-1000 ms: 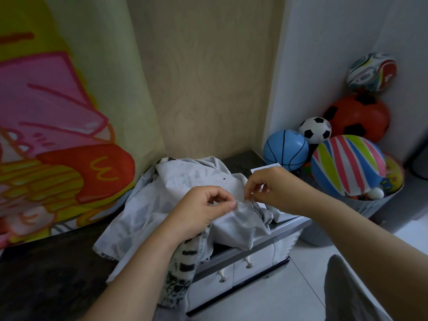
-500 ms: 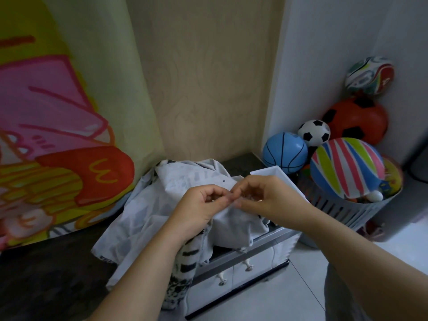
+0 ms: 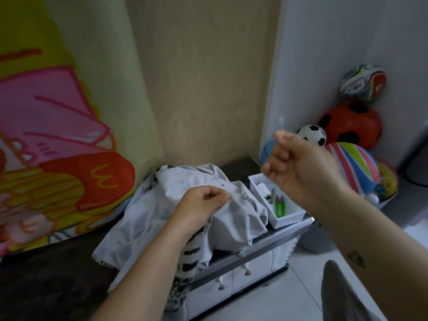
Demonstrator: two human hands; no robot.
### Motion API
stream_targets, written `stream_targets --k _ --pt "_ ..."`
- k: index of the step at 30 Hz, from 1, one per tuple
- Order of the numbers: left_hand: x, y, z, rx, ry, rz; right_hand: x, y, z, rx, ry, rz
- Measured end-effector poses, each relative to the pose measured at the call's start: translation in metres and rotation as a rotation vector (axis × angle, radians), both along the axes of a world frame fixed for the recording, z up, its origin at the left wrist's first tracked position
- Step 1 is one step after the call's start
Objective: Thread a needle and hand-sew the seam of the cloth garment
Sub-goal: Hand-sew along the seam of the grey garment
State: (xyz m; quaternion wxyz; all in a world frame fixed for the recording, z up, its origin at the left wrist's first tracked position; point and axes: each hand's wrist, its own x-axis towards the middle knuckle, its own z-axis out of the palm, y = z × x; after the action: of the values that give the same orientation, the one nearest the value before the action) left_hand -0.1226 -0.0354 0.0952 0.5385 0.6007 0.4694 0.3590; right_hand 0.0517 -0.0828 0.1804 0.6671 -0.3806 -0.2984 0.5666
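A pale grey garment [image 3: 234,225] lies heaped on a low cabinet top, and part of it hangs over the front. My left hand [image 3: 201,205] pinches a fold of it near the seam between thumb and forefinger. My right hand [image 3: 298,167] is raised up and to the right of the cloth, with its fingertips pinched together. A faint pale sliver, which looks like the needle [image 3: 281,122], sticks up from them. The thread is too fine to see.
A white box [image 3: 289,220] beside the garment holds a white spool and green snips [image 3: 279,206]. The cabinet [image 3: 245,274] has small drawers with knobs. Several balls [image 3: 352,172] fill a basket on the right. A colourful printed sheet [image 3: 58,140] hangs on the left.
My right hand has pulled away from the cloth, up and to the right, and uncovered the white box. My left hand kept its pinch on the garment.
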Motion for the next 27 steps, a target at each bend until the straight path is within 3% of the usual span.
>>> stream_targets --k 4,5,7,11,14,16,18,20,22,24,26,27 --pt "0.001 -0.003 0.003 0.008 0.004 -0.001 -0.008 -0.008 -0.03 -0.078 -1.154 0.13" --pt "0.002 -0.005 0.004 0.018 0.004 0.0 -0.01 -0.008 -0.039 -0.063 -1.317 0.13" --pt "0.003 -0.007 0.005 0.031 -0.003 0.0 -0.015 -0.007 -0.051 -0.089 -1.457 0.091" --pt "0.004 -0.011 0.006 0.031 -0.014 0.008 -0.019 -0.006 -0.058 -0.133 -1.468 0.029" --pt "0.002 -0.009 0.006 0.033 0.015 0.006 -0.016 -0.006 -0.051 -0.053 -1.398 0.026" --pt "0.0 -0.006 0.005 0.025 0.03 0.008 -0.014 -0.006 -0.038 0.018 -1.122 0.001" --pt "0.0 -0.003 0.004 0.025 0.039 0.015 -0.014 -0.006 -0.024 0.071 -0.655 0.011" --pt "0.0 0.0 0.002 0.031 0.071 0.025 -0.016 -0.006 -0.01 0.125 -0.159 0.151" --pt "0.001 0.001 0.002 0.037 0.099 0.032 -0.014 -0.009 0.002 0.071 0.075 0.343" --pt "0.001 0.002 0.002 0.028 0.092 0.055 -0.003 -0.013 0.006 -0.075 -0.068 0.648" --pt "0.0 0.001 0.003 0.008 0.066 0.081 0.01 -0.017 0.003 -0.204 -0.545 0.911" --pt "0.0 0.001 0.004 0.011 0.067 0.089 0.013 -0.018 -0.001 -0.281 -0.817 0.924"
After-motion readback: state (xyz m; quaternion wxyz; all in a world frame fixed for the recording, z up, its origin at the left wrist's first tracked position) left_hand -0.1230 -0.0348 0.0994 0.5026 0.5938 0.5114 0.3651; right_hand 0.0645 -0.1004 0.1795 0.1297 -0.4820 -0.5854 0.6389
